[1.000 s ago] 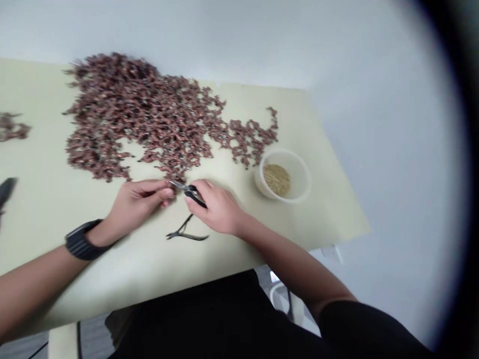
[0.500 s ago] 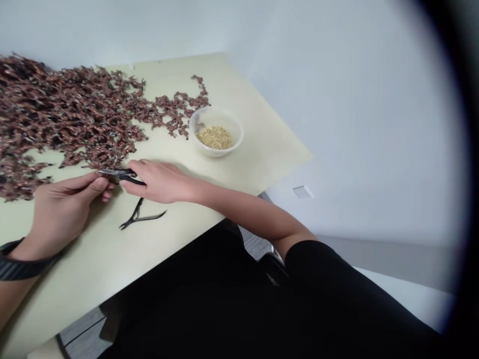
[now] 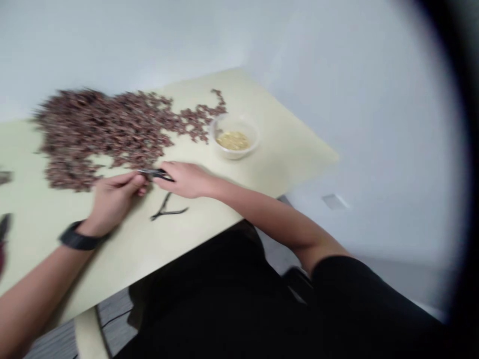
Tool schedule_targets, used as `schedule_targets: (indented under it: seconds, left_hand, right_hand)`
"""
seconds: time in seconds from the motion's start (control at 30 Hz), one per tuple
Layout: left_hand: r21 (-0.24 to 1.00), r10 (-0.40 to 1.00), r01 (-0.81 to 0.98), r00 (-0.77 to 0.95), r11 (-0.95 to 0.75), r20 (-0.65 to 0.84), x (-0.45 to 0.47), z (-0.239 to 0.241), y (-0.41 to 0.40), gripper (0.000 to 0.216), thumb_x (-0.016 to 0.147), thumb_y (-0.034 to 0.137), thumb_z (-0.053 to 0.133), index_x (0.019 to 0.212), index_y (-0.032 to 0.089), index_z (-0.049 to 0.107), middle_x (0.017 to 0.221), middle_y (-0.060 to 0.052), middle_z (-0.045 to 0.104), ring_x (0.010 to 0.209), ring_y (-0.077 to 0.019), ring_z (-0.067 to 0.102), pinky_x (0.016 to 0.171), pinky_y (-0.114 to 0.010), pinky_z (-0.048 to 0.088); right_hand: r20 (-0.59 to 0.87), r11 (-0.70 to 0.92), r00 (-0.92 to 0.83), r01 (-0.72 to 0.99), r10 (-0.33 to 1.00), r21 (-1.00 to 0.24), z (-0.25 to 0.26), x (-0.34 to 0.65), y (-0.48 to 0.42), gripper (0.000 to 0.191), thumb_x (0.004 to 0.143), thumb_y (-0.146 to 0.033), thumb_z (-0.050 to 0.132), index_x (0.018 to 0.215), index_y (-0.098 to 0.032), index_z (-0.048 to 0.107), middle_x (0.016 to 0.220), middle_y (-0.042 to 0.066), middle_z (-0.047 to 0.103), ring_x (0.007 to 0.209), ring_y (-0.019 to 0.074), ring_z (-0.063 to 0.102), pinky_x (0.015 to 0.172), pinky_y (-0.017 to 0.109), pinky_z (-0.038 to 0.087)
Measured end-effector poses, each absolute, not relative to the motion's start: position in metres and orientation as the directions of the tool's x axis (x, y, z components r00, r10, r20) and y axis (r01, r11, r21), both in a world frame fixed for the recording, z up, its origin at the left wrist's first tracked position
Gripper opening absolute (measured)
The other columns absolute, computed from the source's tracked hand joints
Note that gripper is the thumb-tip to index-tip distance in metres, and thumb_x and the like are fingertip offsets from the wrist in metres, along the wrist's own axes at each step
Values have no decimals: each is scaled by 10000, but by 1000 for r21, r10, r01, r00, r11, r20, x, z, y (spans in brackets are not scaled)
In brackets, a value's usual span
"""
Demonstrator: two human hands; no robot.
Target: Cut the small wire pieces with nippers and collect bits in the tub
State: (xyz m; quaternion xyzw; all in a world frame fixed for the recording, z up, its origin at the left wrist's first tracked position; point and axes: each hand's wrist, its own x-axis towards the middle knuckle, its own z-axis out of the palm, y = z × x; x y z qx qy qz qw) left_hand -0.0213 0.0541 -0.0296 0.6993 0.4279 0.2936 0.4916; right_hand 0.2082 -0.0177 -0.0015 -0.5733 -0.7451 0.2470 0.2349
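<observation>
My right hand [image 3: 184, 179] is wrapped round a pair of dark-handled pliers [image 3: 158, 173], their metal jaws pointing left to my left fingertips. My left hand [image 3: 117, 197], with a black band on its wrist, is closed in a pinch at the jaws' tip; what it pinches is too small and blurred to make out. Just beyond both hands spreads a heap of small reddish-brown pieces [image 3: 112, 127]. A second, dark hand tool with spread handles, like nippers [image 3: 164, 209], lies on the table near my right hand.
A clear plastic bowl [image 3: 216, 142] with small gold-coloured bits stands behind my right forearm on the pale yellow table [image 3: 292, 149]. A dark and red object [image 3: 3, 239] shows at the left edge, below a small brownish item [image 3: 5, 176]. A wall rises behind.
The view has swung left, so everything sits further right and more of the table's left side shows. Both hands keep their hold at the pliers' tip.
</observation>
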Motion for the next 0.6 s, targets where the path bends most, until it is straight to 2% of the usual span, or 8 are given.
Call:
schedule_targets:
  seconds: [0.07, 0.23, 0.6]
  left_hand:
    - [970, 883, 233, 467, -71, -48, -15, -24, 48, 330, 855, 443, 747, 850, 114, 731, 757, -55, 667, 672, -118, 561, 634, -240, 447]
    - [996, 849, 90, 526, 10, -56, -9, -23, 48, 332, 840, 448, 759, 898, 121, 759, 743, -66, 666, 656, -124, 559, 610, -247, 461]
    - [997, 825, 80, 562, 16, -59, -10, -18, 45, 343, 861, 454, 739, 855, 110, 739, 758, -64, 669, 669, -116, 562, 632, -246, 469]
  right_hand:
    - [73, 203, -201, 760, 977, -618, -4, 208, -20, 362, 1037, -538, 449, 1077, -192, 549, 1053, 60, 649, 889, 181, 569, 728, 268, 352]
    - [115, 245, -222, 751, 968, -613, -15, 212, -18, 298, 1036, -471, 455, 1026, -186, 540, 996, 60, 635, 837, 170, 562, 725, 268, 355]
    - [120, 247, -220, 750, 968, -614, -12, 214, -22, 244, 1029, -421, 472, 1019, -187, 540, 1026, 66, 630, 850, 173, 557, 723, 268, 365]
